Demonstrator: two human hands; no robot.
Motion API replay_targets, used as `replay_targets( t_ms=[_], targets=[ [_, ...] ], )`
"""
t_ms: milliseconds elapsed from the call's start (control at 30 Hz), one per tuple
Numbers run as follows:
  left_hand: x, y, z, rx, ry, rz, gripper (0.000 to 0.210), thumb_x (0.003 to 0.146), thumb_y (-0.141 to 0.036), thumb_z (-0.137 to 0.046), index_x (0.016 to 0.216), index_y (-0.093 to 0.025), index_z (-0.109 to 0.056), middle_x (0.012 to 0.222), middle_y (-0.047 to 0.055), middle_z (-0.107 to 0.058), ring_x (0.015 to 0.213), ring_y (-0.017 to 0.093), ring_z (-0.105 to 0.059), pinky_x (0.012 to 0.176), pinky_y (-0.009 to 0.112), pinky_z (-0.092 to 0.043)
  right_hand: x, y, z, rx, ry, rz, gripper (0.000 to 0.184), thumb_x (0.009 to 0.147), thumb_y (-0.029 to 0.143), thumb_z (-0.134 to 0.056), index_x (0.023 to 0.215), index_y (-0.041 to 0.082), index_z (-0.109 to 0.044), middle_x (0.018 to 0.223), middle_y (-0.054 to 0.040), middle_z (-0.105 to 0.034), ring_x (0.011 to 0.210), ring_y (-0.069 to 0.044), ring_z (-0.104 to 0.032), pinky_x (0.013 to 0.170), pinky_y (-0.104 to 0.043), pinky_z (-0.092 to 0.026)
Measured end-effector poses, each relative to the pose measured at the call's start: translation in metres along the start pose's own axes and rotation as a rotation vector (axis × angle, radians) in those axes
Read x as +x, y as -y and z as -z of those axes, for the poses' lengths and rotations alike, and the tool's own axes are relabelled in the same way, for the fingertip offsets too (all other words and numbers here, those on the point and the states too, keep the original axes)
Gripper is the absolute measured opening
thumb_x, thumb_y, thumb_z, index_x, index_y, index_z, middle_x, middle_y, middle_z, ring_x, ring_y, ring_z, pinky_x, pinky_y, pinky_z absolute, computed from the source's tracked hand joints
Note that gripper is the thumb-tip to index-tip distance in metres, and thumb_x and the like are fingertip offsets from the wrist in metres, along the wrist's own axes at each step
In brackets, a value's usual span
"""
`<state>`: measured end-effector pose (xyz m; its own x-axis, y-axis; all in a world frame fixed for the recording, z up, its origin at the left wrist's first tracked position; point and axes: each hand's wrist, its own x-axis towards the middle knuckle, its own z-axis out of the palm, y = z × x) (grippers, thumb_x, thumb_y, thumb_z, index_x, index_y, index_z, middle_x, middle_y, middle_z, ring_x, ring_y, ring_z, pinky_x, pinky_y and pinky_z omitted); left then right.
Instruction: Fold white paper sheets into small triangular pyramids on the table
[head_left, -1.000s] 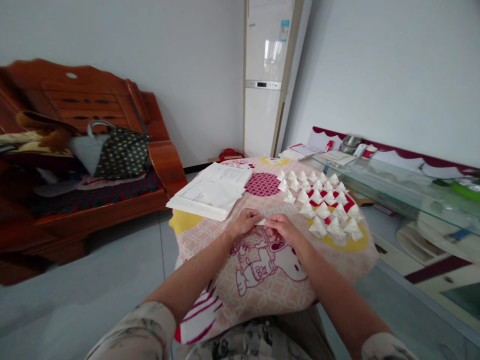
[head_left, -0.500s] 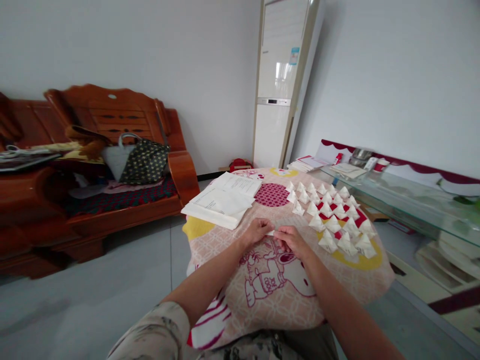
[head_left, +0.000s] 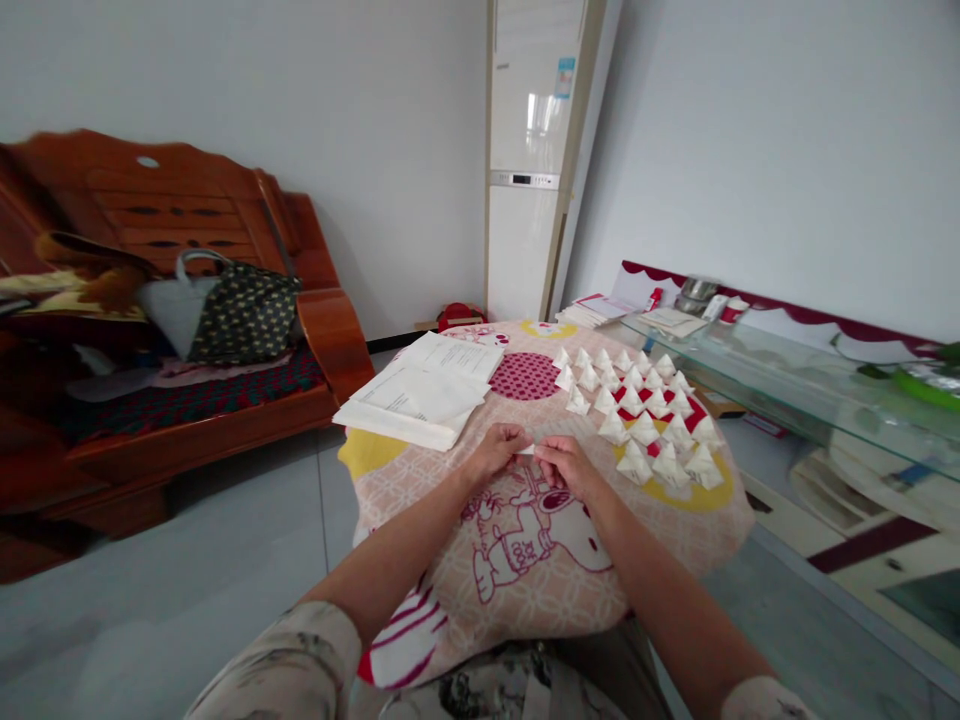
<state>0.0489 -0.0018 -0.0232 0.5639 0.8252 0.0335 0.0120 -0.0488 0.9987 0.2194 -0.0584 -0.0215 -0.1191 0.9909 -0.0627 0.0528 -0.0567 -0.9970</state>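
Both hands meet over the middle of the cloth-covered round table point(head_left: 540, 590). My left hand point(head_left: 498, 450) pinches one end of a small folded piece of white paper point(head_left: 527, 450). At its other end, the fingers of my right hand point(head_left: 564, 464) are closed on the same paper. Most of the piece is hidden by the fingers. Rows of folded white paper pyramids point(head_left: 643, 430) stand to the right of my hands. Beyond my left hand lies a stack of printed paper sheets point(head_left: 420, 385), spread a little unevenly.
A wooden sofa point(head_left: 202, 200) with a starry dark bag point(head_left: 244, 310) stands at the left. On the right, a glass-topped cabinet point(head_left: 810, 410) holds metal bowls point(head_left: 696, 293) and papers. A tall white air conditioner point(head_left: 529, 230) stands in the corner.
The camera view has shifted, so the whole scene sits further left and slightly higher. Both hands keep their pinch on the small paper, with little visible change in it.
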Motion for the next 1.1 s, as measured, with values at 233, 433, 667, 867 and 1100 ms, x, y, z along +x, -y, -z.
replay_targets(
  t_ms=[233, 433, 667, 867, 1100],
  targets=[
    [0.002, -0.004, 0.002, 0.037, 0.084, 0.026, 0.037, 0.077, -0.049, -0.068, 0.07, -0.014, -0.058, 0.054, -0.004, -0.054, 0.044, 0.006, -0.043, 0.043, 0.02, -0.028, 0.003, -0.004, 0.001, 0.112, -0.032, 0.021, 0.027, 0.075, 0.044, -0.065, 0.071, 0.018, -0.06, 0.043, 0.0054, -0.052, 0.032, -0.008, -0.039, 0.032, -0.02, -0.025],
    [-0.001, -0.003, 0.003, 0.118, 0.055, 0.023, 0.037, 0.077, -0.049, -0.067, 0.068, -0.014, -0.059, 0.049, -0.005, -0.051, 0.039, 0.005, -0.037, 0.04, 0.02, -0.022, 0.004, -0.002, -0.001, 0.06, -0.005, 0.016, 0.031, 0.072, 0.048, -0.065, 0.07, 0.017, -0.061, 0.045, 0.0043, -0.055, 0.033, -0.009, -0.046, 0.03, -0.019, -0.027],
    [-0.003, -0.005, 0.004, -0.026, 0.029, 0.099, 0.043, 0.076, -0.055, -0.07, 0.069, -0.014, -0.058, 0.05, -0.004, -0.054, 0.039, 0.006, -0.044, 0.04, 0.018, -0.028, 0.004, -0.003, -0.002, 0.091, -0.061, 0.036, 0.029, 0.073, 0.046, -0.065, 0.067, 0.019, -0.061, 0.04, 0.0055, -0.05, 0.03, -0.008, -0.038, 0.03, -0.02, -0.024],
    [0.006, 0.0, 0.013, 0.015, -0.065, 0.105, 0.044, 0.074, -0.056, -0.07, 0.065, -0.016, -0.053, 0.048, -0.005, -0.052, 0.037, 0.005, -0.038, 0.038, 0.019, -0.022, 0.007, 0.002, 0.001, 0.085, 0.024, -0.045, 0.031, 0.073, 0.048, -0.066, 0.07, 0.018, -0.063, 0.047, 0.0035, -0.057, 0.035, -0.011, -0.05, 0.032, -0.02, -0.032],
    [0.034, -0.016, 0.019, 0.052, -0.062, 0.06, 0.043, 0.077, -0.055, -0.066, 0.062, -0.017, -0.052, 0.047, -0.006, -0.05, 0.039, 0.005, -0.04, 0.041, 0.019, -0.027, 0.037, 0.017, 0.011, 0.052, -0.051, -0.003, 0.029, 0.072, 0.045, -0.066, 0.064, 0.018, -0.062, 0.042, 0.0053, -0.051, 0.032, -0.008, -0.041, 0.032, -0.02, -0.026]
  ],
)
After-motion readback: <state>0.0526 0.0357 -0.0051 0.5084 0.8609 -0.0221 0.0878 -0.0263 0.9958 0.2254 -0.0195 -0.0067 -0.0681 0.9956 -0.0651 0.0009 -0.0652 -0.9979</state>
